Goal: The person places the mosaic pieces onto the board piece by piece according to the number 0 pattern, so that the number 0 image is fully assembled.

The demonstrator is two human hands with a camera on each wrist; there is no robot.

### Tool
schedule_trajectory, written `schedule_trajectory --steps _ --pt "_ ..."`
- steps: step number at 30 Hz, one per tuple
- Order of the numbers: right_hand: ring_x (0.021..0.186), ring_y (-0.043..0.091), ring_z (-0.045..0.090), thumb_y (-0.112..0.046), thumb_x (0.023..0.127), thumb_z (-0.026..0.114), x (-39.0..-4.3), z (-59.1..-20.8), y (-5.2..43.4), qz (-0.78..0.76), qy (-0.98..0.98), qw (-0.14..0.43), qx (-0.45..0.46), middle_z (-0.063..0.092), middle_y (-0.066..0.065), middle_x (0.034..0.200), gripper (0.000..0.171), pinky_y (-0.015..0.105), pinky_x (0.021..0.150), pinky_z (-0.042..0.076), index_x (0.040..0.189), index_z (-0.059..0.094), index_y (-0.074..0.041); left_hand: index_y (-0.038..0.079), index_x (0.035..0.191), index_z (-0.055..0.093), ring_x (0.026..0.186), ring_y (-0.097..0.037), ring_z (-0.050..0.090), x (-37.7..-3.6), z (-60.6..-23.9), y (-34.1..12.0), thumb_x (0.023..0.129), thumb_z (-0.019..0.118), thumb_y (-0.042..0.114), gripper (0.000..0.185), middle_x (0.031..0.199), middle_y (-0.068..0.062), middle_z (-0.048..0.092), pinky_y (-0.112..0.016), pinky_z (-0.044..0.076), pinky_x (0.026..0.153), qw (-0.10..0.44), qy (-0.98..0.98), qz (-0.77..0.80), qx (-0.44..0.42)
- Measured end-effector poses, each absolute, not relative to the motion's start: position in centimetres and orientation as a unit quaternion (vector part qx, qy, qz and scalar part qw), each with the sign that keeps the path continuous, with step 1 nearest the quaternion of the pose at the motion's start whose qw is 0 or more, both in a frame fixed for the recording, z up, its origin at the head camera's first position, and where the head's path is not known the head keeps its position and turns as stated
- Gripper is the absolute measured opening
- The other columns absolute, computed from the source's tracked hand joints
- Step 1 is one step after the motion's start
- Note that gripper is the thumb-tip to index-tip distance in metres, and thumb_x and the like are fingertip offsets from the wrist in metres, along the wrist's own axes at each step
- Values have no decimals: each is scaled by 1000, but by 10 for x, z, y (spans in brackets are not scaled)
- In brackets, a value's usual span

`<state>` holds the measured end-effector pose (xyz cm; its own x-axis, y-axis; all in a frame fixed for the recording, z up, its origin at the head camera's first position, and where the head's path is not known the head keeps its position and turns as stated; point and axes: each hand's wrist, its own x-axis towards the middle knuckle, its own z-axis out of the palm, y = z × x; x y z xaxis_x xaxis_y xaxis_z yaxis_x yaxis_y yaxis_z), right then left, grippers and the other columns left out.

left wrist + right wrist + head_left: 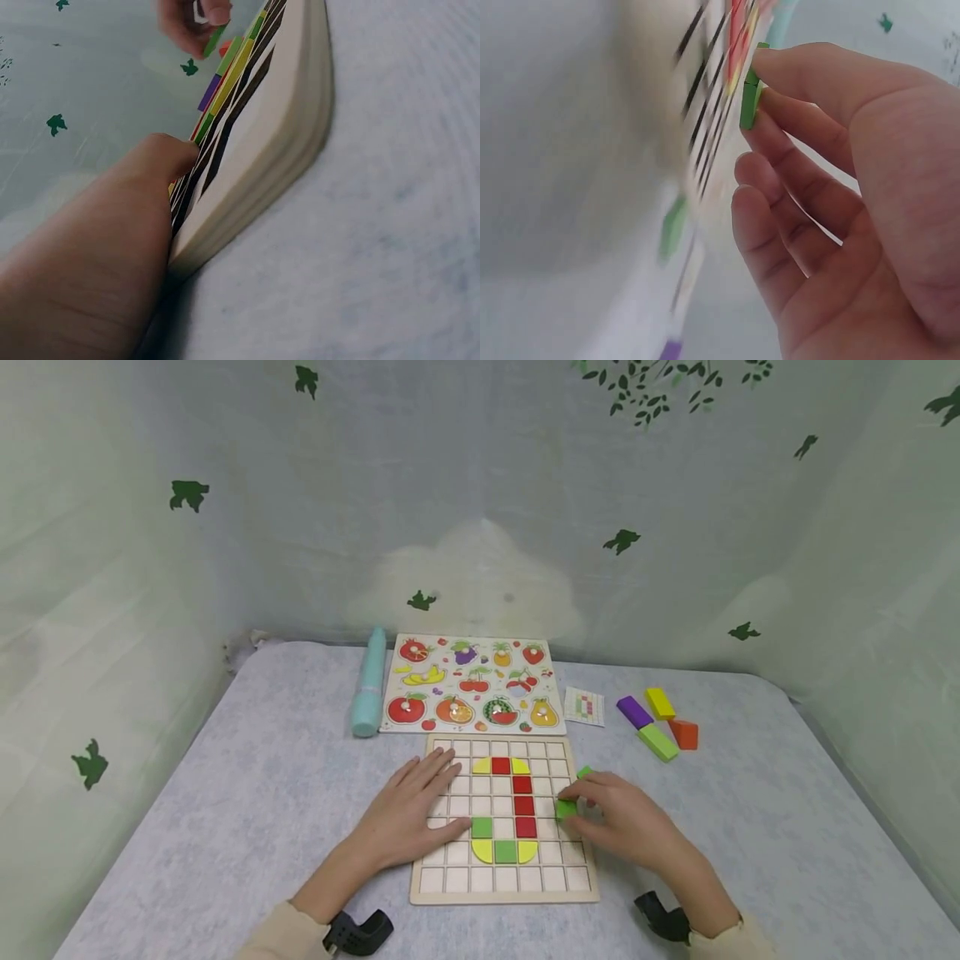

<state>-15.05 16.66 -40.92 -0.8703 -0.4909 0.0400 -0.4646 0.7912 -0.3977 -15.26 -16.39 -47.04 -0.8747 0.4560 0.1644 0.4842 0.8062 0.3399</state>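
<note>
A wooden grid board [504, 897] lies on the table with red, yellow and green tiles forming a rounded shape. My left hand [405, 817] rests flat over the board's left side, fingers spread, its thumb tip beside a green square tile [482, 827]. Over the right edge of the board, my right hand [626, 820] pinches a green tile [566, 810] between thumb and fingers; the right wrist view shows this green tile [749, 103] held above the surface. Another green tile [584, 772] lies just beyond that hand, partly hidden.
Behind the board is a fruit puzzle [472, 697], with a light-blue rolled tube [369, 685] to its left. A small pattern card [584, 707] lies to its right. Farther right are purple [634, 712], yellow [660, 703], green [658, 743] and orange [684, 734] blocks.
</note>
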Motion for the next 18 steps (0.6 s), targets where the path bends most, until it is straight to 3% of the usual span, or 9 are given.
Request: schedule_trajectory --steps 10,15,18 --pt "91 10 58 -32 92 79 -164 -415 105 -205 926 36 -316 70 -10 108 25 25 81 55 115 76 -22 11 156 46 157 -25 28 -153 -471 -164 94 60 65 84 168 -8 33 -48 22 128 42 -949 -184 -252" --pt "84 10 56 -30 92 79 -169 -418 84 -211 920 58 -324 70 -9 106 27 22 72 51 117 76 -21 12 156 45 157 -24 27 -153 -472 -164 93 60 67 85 168 -7 33 -48 21 128 39 -950 -183 -252" --pt "84 8 56 -29 93 78 -171 -420 76 -212 918 68 -329 71 -8 109 26 22 74 51 118 76 -20 12 156 45 157 -24 27 -153 -471 -164 93 59 68 86 168 -7 33 -48 21 128 40 -950 -182 -251"
